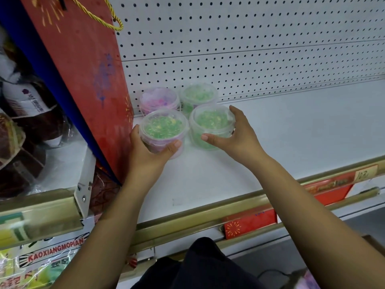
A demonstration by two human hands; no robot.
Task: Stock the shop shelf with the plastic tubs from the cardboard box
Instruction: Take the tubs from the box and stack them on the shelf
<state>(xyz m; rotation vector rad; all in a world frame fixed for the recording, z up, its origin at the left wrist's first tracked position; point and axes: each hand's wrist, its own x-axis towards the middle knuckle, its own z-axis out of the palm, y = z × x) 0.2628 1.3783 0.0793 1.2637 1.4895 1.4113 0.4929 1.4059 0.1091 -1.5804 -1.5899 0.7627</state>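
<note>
Several clear plastic tubs stand in a small block at the left end of the white shelf (291, 130). My left hand (145, 151) grips the front left tub (163, 127), which holds green and yellow bits over a pink lower part. My right hand (237, 134) curls round the front right tub (212, 122) of green bits, thumb at its near side, fingers over its far rim. Behind them a pink-filled tub (159, 99) and a green-filled tub (198, 94) stand against the pegboard. The cardboard box is out of view.
A tall red gift bag (83, 69) with a gold rope handle leans just left of the tubs. White pegboard (250, 49) backs the shelf. A gold price rail (208, 213) runs along the front edge. Packaged goods fill the neighbouring shelf at left.
</note>
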